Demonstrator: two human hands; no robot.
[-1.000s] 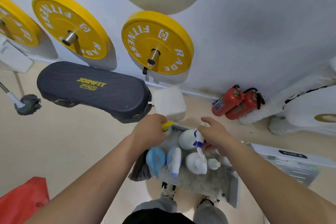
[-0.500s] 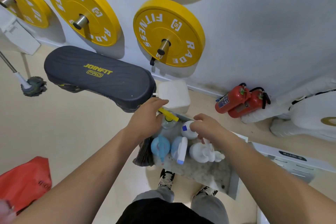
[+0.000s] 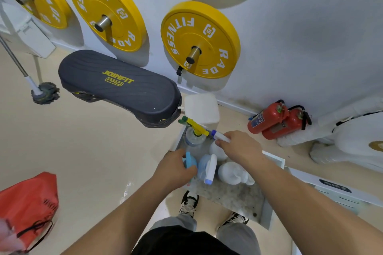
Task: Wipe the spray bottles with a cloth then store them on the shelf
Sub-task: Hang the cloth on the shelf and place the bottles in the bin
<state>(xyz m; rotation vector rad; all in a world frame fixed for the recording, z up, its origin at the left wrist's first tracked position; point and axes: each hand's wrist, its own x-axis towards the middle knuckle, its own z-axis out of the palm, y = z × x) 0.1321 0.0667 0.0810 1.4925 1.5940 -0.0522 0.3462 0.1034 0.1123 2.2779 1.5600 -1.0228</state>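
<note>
Pinching white sprayer (image 3: 219,135), right grip (image 3: 241,149); blue bottle (image 3: 190,160) inside left grip (image 3: 175,166).

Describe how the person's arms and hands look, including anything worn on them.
The left forearm and right forearm are bare, with no sleeve in view. The left hand and right hand wear no gloves, and no watch, band or ring shows on the wrists or visible fingers.

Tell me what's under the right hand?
The right hand pinches the sprayer of a white spray bottle, whose round body peeks out beneath the fingers. A second white bottle sits nearer. Whatever lies under the palm and wrist is covered.
</note>
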